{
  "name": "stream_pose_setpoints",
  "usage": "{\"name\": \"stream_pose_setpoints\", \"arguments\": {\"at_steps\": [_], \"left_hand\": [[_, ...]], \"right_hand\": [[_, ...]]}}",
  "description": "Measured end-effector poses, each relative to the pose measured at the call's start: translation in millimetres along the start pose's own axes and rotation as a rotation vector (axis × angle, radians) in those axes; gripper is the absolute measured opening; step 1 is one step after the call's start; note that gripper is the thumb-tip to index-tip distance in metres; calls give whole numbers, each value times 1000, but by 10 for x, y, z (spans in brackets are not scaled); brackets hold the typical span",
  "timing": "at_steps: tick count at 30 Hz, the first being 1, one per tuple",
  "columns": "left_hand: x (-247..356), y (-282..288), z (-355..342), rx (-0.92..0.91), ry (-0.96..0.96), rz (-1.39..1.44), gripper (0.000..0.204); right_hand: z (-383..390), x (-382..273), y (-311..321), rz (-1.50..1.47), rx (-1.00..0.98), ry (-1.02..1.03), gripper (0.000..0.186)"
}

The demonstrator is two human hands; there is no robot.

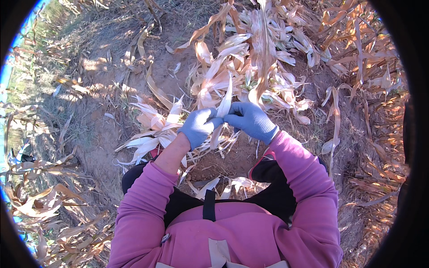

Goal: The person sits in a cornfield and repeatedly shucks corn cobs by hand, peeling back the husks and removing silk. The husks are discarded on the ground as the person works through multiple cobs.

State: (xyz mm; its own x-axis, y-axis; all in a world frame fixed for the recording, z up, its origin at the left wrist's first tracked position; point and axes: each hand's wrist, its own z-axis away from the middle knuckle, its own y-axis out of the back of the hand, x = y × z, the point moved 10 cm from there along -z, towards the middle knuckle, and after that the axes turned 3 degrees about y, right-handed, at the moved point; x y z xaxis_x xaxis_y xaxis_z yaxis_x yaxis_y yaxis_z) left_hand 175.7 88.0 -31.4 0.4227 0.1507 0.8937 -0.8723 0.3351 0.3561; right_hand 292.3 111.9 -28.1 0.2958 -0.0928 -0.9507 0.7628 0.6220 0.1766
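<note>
Blue-grey gloves cover both of my hands, which meet in front of my body. A pale, pointed corn husk [226,97] stands up between them, its lower end showing below my fingers. My left hand [197,127] is closed on the husk's left side. From the other side my right hand [251,121] pinches it, fingers curled in close to the left thumb. Whether an ear sits inside the husk is hidden. Just beyond my hands lies a large heap of dry husks [243,58]. A smaller cluster of husks [154,120] lies beside my left hand.
Bare brown soil [96,129] stretches out to the left, with scattered dry leaves. Dry corn stalks and leaves [373,178] crowd the right side, and more dry leaves [40,205] lie at the lower left. My bent legs and a red-edged shoe [263,163] are close below my hands.
</note>
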Motion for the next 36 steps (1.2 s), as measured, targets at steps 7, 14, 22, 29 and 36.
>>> {"name": "stream_pose_setpoints", "arguments": {"at_steps": [7, 14, 22, 29, 36], "left_hand": [[-6, 25, 13, 55, 4, 26, 18], [188, 59, 52, 92, -135, -88, 14], [598, 6, 277, 245, -558, -265, 10], [171, 329, 107, 259, -178, 187, 7], [152, 619, 140, 326, -182, 305, 11]], "right_hand": [[1, -36, 17, 17, 34, 42, 23], [16, -32, 72, 176, 93, 53, 25], [60, -227, 296, 589, 312, 99, 23], [97, -167, 625, 791, 407, 82, 17], [164, -210, 1083, 873, 523, 104, 15]]}}
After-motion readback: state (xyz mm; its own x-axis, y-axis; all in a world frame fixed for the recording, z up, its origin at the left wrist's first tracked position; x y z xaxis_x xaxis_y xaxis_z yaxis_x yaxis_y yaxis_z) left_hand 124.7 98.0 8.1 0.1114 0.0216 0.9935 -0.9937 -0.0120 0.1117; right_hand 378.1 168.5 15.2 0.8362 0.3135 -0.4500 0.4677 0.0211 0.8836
